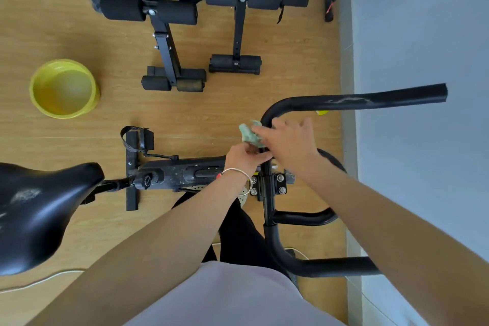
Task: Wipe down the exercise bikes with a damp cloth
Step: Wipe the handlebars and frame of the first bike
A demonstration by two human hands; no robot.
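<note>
Overhead, the right hand (287, 140) presses a green cloth (250, 135) on the bike's handlebar (352, 102), fingers curled around it; the left hand (244, 157) pinches the bar's stem just below.

A crumpled pale green cloth (250, 135) sits at frame centre against the curved handlebar of a black steel exercise bike (270, 180), its glossy saddle lower left.

Bowl (63, 88) on floor (291, 66), left of handlebar (352, 100); saddle (39, 209) near-left.
</note>
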